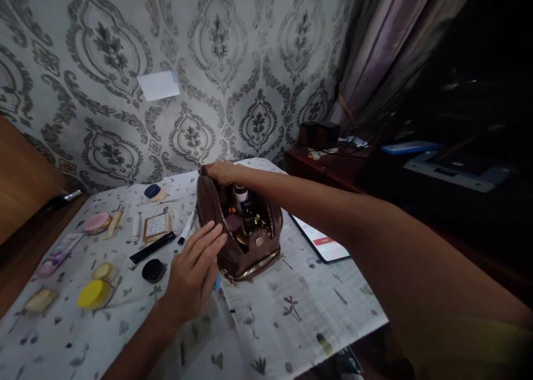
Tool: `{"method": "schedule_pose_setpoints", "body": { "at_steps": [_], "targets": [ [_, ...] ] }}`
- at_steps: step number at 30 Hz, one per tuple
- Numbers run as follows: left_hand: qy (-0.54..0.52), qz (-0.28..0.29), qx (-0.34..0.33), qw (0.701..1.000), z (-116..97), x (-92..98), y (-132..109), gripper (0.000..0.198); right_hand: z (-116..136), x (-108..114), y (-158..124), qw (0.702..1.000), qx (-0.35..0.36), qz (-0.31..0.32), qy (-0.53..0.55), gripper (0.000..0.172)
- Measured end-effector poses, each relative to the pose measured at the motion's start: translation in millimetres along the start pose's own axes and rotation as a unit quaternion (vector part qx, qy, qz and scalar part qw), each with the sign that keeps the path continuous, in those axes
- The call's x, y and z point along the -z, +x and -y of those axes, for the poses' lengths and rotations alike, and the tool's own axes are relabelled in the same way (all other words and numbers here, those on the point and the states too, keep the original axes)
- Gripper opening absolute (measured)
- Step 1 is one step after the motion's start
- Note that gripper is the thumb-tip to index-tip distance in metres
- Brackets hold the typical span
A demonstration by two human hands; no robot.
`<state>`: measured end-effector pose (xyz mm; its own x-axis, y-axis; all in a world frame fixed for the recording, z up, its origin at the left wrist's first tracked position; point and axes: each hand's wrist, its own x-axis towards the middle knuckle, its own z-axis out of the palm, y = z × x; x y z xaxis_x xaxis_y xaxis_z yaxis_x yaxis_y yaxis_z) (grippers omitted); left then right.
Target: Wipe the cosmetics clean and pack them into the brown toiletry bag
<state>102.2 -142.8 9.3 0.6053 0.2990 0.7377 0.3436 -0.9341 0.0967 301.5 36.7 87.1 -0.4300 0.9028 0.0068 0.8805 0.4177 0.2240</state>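
A brown makeup bag (250, 258) stands unzipped on the cloth, several cosmetics inside it. Among them a bottle with a pale body and dark lower part (241, 195) sticks up. My left hand (195, 263) rests against the bag's near left side, its fingers stretched out and holding nothing. Reaching across the opening, my right hand (222, 172) grips the bag's far end; its fingertips are partly hidden there. Close by my left hand lie a round black jar (153, 270), a black tube (152, 248) and a white tube (186, 228). A small blue thing (217, 281) peeks out beside the bag.
Spread to the left are a glittery compact (157, 226), a pink round case (97, 223), a yellow-lidded jar (94, 295), a purple tube (59, 254) and a blue-capped jar (154, 191). A lit phone (322, 238) lies right of the bag. Patterned wallpaper (225, 63) rises behind the table.
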Motion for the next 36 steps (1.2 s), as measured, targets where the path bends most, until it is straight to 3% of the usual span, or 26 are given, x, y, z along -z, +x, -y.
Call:
{"method": "schedule_pose_setpoints", "body": {
  "at_steps": [3,14,30,36],
  "targets": [
    [-0.002,0.003,0.005,1.0,-0.2,-0.3,-0.4,0.057,2.0,2.3,-0.3,0.999,-0.013,0.034,-0.007,0.049],
    [0.006,-0.011,-0.007,1.0,-1.5,-1.7,1.9,0.056,-2.6,-0.4,-4.1,1.0,0.002,0.028,0.001,0.054],
    [0.009,-0.015,-0.017,1.0,-2.0,-2.5,2.8,0.051,2.7,2.9,-4.3,0.995,-0.005,0.094,0.025,0.043],
    [0.007,-0.009,-0.015,1.0,-1.2,-2.1,1.5,0.052,-1.6,1.3,-2.8,0.994,0.007,0.087,0.071,0.047]
  ]
}}
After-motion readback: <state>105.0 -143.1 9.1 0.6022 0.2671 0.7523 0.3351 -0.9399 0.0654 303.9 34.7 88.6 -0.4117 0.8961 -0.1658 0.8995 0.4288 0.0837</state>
